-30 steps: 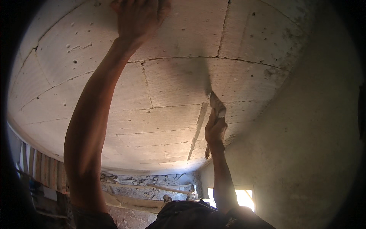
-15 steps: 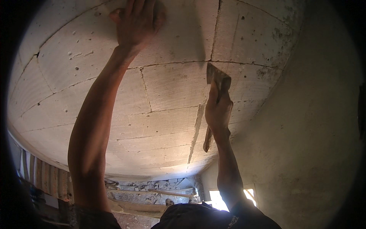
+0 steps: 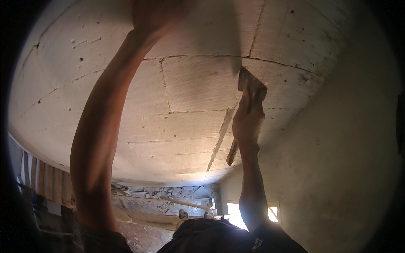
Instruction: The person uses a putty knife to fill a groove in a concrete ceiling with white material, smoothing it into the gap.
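Observation:
In front of me rises a pale wall of large blocks (image 3: 202, 86) with dark, rough joints. My right hand (image 3: 249, 122) is closed around a hatchet-like tool (image 3: 252, 80), gripping it close under its dark, flat metal head. The lower end of its handle sticks out below the hand. The head is at the wall, just under a horizontal joint; whether it touches cannot be made out. My left hand (image 3: 158, 14) is raised high against or close to the wall. It is blurred and its fingers are cut off by the upper edge.
A smooth plastered wall (image 3: 329, 139) meets the block wall at the right. A grey mortar streak (image 3: 220, 139) runs down the blocks. Below lie rubble (image 3: 168, 194) and a wooden pole (image 3: 185, 203). Wooden slats (image 3: 46, 181) stand at the lower left; a bright opening (image 3: 236, 215) is behind my right arm.
My left hand has moved up, so its fingers have left the picture. The right hand and the tool have shifted slightly to the right, while the whole view has tilted a little.

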Available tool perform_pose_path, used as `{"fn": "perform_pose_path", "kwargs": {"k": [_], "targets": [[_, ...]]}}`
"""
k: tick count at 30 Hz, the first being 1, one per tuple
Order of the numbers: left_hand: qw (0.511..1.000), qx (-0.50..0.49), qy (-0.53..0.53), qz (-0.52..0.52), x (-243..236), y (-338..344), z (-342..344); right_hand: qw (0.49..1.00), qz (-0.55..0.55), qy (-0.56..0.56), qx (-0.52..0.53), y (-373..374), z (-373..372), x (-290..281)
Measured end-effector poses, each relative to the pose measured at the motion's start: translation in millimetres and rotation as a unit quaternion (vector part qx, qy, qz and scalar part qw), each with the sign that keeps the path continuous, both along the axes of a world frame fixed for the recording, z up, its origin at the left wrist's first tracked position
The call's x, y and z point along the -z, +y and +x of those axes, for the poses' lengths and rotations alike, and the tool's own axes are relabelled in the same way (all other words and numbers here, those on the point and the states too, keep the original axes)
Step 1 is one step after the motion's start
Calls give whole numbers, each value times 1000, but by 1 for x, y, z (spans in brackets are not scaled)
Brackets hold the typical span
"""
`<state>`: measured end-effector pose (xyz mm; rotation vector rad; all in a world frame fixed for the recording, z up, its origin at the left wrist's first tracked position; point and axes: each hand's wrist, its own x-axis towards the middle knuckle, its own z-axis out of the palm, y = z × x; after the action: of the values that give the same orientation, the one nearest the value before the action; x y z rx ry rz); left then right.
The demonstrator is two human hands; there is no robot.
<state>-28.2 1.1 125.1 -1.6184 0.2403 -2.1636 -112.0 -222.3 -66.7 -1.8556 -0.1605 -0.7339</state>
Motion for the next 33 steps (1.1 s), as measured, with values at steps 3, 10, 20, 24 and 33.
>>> {"fn": "perform_pose_path", "kwargs": {"k": [3,10,20,24,33], "targets": [[999,3,31,-14,4,-7,-4,999,-29,15,9,-9,4,43],[999,6,45,-8,6,1,-9,998,-44,35,17,-7,2,116],[998,14,58,-25,5,-2,-1,995,-61,73,20,-33,-22,157],[996,-4,82,-26,7,4,-10,997,-66,34,-10,-39,-26,124],[998,-13,63,-23,9,-3,-8,988,-60,144,15,-27,-1,151]]}}
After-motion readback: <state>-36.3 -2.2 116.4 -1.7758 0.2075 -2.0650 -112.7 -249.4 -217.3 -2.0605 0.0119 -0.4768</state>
